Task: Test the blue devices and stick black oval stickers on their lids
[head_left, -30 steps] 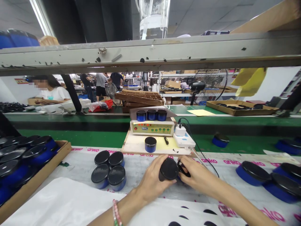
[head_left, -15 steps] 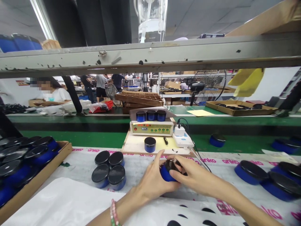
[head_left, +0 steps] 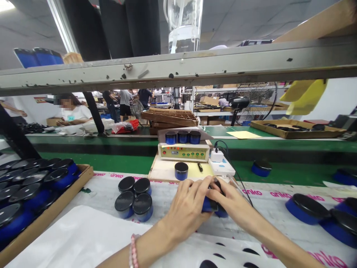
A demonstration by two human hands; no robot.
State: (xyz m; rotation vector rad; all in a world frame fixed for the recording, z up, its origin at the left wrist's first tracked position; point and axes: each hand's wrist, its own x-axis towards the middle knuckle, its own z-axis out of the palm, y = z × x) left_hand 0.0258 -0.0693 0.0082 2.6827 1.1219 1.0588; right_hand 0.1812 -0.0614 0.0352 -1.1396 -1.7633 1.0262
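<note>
My left hand (head_left: 187, 204) is closed around a blue round container with a black top (head_left: 208, 205), its back toward me and covering most of it. My right hand (head_left: 227, 195) closes on the same container from the other side, its fingers bent over the top. A second blue piece (head_left: 222, 211) shows just under my right fingers; its shape is mostly hidden. To the left stand several black-topped blue containers in a tight cluster (head_left: 134, 199). Beyond my hands, a single similar container (head_left: 181, 171) rests on a board.
A cardboard tray (head_left: 80, 182) full of these containers lies at left. More containers (head_left: 306, 210) stand at right. Ahead are a control box (head_left: 184, 152), a white power strip (head_left: 223, 167) with a black cable, and a green conveyor (head_left: 125, 163). A metal shelf beam (head_left: 156, 70) crosses above.
My left hand has turned over the container, its back now facing up and hiding more of it. My right fingers have shifted on the top. The view has swung slightly left.
</note>
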